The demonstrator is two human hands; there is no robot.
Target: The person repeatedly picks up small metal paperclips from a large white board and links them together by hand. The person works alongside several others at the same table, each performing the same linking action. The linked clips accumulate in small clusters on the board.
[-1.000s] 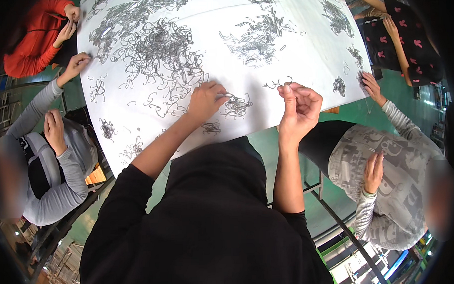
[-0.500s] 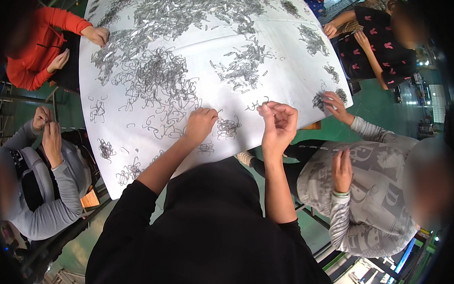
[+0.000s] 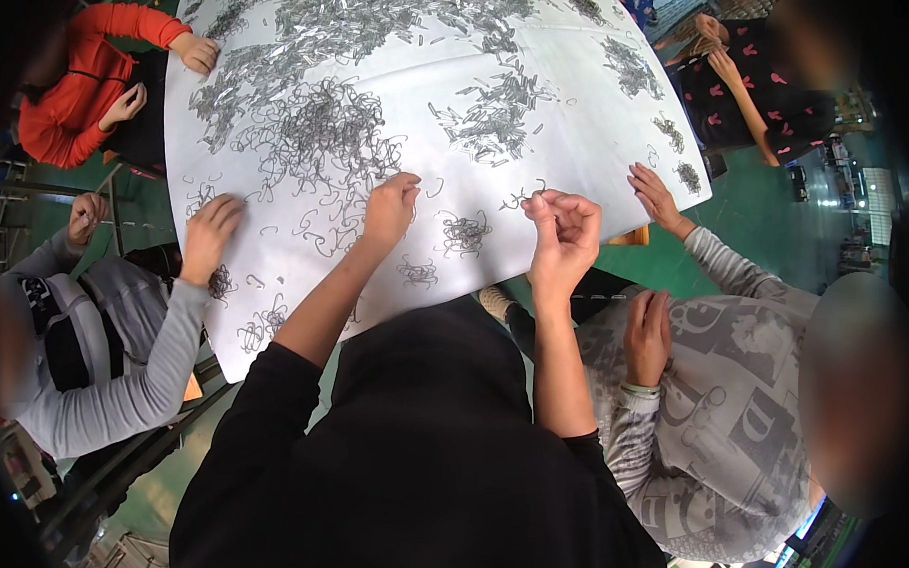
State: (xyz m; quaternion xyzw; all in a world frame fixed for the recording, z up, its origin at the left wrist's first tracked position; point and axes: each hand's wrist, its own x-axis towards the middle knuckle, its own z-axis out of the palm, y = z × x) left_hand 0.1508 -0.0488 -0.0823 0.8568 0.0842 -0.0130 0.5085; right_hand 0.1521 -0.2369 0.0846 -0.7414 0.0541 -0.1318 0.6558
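Hooks (image 3: 329, 128) lie heaped across the white desk (image 3: 570, 150) beyond small sorted clusters (image 3: 463, 232), left hand (image 3: 390, 208) pinching among loose ones, right hand (image 3: 563, 230) curled around a few, so plenty looks unsorted.

This looks like a small workshop or factory floor given over to hand sorting. A large white-covered table (image 3: 589, 129) carries heaps of small bent metal wire pieces (image 3: 319, 118) from its far edge to its near edge. Several seated people (image 3: 77, 87) crowd its sides, and the floor (image 3: 762, 213) is painted green, as on a shop floor.
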